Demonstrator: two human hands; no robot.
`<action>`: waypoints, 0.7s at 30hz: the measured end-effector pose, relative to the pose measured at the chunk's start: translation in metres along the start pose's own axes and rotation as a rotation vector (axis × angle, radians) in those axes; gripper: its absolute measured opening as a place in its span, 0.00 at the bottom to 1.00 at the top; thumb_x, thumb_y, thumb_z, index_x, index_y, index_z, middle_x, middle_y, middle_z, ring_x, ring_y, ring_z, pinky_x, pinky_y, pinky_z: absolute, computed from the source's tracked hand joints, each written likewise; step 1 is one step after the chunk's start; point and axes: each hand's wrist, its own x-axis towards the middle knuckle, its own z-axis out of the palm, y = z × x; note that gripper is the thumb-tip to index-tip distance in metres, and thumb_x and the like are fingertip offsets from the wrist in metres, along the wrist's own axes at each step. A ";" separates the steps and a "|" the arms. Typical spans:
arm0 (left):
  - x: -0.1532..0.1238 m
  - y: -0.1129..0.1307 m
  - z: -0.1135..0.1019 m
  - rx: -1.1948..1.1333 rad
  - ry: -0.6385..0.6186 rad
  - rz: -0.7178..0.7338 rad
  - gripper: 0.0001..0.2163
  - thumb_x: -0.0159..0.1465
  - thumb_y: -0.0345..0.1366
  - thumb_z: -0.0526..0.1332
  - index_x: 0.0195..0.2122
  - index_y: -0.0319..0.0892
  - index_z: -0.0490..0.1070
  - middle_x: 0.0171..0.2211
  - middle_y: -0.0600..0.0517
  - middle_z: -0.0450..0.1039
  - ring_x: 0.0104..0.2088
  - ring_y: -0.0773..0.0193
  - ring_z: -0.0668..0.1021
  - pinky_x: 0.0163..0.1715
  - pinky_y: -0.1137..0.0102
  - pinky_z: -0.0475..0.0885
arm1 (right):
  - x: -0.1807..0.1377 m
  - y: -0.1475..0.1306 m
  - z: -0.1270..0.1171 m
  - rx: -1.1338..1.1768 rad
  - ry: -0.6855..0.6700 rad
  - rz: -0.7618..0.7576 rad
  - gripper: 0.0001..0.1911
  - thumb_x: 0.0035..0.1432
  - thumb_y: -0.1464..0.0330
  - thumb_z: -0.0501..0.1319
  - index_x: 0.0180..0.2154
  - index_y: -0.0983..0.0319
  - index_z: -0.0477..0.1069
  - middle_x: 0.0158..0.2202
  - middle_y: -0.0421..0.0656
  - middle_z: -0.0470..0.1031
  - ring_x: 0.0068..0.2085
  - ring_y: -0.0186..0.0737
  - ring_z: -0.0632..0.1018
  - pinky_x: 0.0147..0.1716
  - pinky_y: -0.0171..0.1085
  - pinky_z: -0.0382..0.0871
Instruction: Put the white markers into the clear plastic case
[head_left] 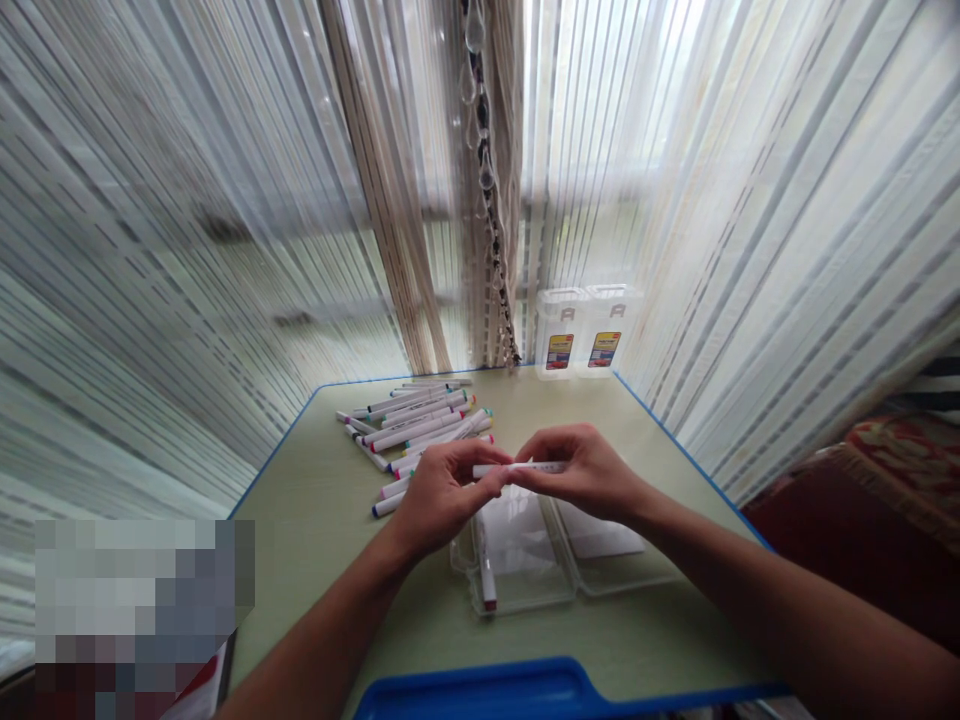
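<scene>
Both hands hold one white marker pen [517, 468] level above an open clear plastic case [555, 585]. My left hand [442, 492] pinches the pen's left end, and my right hand [585, 468] pinches its right part. The fingers of both hands are closed on it. One white marker with a red cap [486, 570] lies in the left half of the case. A pile of several white markers with coloured caps [420, 425] lies on the table to the left, just beyond my left hand.
The pale green table [330, 520] has a blue rim. Two closed clear plastic boxes with labels [585, 335] stand at the far edge against striped curtains [225, 250]. A blue tray edge [480, 690] lies at the near side. A dark red cushion [862, 500] sits to the right.
</scene>
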 end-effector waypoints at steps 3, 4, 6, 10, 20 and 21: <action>-0.001 -0.001 0.000 -0.017 -0.009 0.005 0.11 0.55 0.37 0.70 0.35 0.35 0.79 0.30 0.48 0.78 0.28 0.66 0.76 0.27 0.75 0.71 | 0.001 0.001 -0.001 0.033 -0.005 0.008 0.17 0.51 0.56 0.69 0.30 0.65 0.81 0.27 0.44 0.79 0.29 0.39 0.76 0.28 0.33 0.65; -0.001 -0.002 0.000 -0.023 -0.012 0.008 0.10 0.55 0.37 0.70 0.35 0.35 0.79 0.30 0.48 0.78 0.29 0.66 0.77 0.28 0.75 0.72 | 0.001 0.001 -0.001 0.051 -0.011 0.017 0.17 0.52 0.56 0.68 0.30 0.65 0.80 0.26 0.44 0.79 0.29 0.38 0.76 0.28 0.33 0.65; -0.001 -0.003 0.000 -0.029 -0.016 0.020 0.09 0.56 0.36 0.69 0.35 0.35 0.79 0.31 0.47 0.78 0.31 0.65 0.77 0.30 0.74 0.72 | 0.002 0.001 -0.001 0.094 -0.027 0.043 0.17 0.53 0.56 0.67 0.30 0.66 0.80 0.26 0.44 0.79 0.28 0.37 0.75 0.27 0.33 0.65; 0.000 -0.006 -0.001 -0.019 -0.014 0.030 0.08 0.57 0.35 0.69 0.35 0.35 0.78 0.31 0.47 0.78 0.32 0.65 0.77 0.32 0.74 0.72 | 0.002 0.001 0.000 0.149 -0.040 0.070 0.17 0.53 0.57 0.67 0.29 0.66 0.79 0.26 0.44 0.79 0.27 0.37 0.75 0.27 0.33 0.66; 0.003 -0.002 -0.002 -0.051 0.061 0.007 0.09 0.56 0.37 0.69 0.31 0.35 0.75 0.27 0.52 0.74 0.25 0.70 0.74 0.25 0.76 0.70 | 0.000 0.002 0.002 0.211 -0.043 0.025 0.12 0.52 0.64 0.69 0.35 0.66 0.80 0.30 0.45 0.81 0.31 0.39 0.78 0.31 0.34 0.70; 0.003 -0.003 -0.002 -0.055 0.056 0.012 0.09 0.57 0.37 0.69 0.31 0.35 0.75 0.27 0.52 0.74 0.24 0.70 0.74 0.25 0.76 0.71 | 0.000 0.001 0.002 0.218 -0.043 0.026 0.12 0.51 0.64 0.69 0.35 0.66 0.80 0.30 0.45 0.81 0.31 0.39 0.78 0.31 0.34 0.70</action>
